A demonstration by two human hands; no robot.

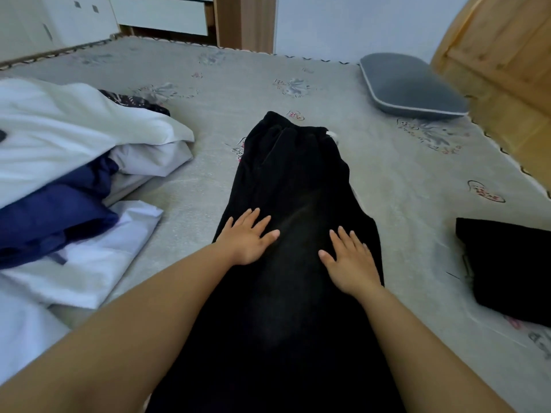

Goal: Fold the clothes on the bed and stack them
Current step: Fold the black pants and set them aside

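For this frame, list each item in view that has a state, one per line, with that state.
Black trousers: laid out lengthwise, not yet folded.
Left hand: flat, pressing on the trousers.
Right hand: flat, pressing on the trousers.
Black garment: folded, lying to the right.
White clothes: loosely piled, unfolded.
Navy garment: crumpled among the white clothes.
Grey pillow: lying by the headboard.

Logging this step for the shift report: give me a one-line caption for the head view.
Both hands, left and right, press flat on black trousers laid along the bed.
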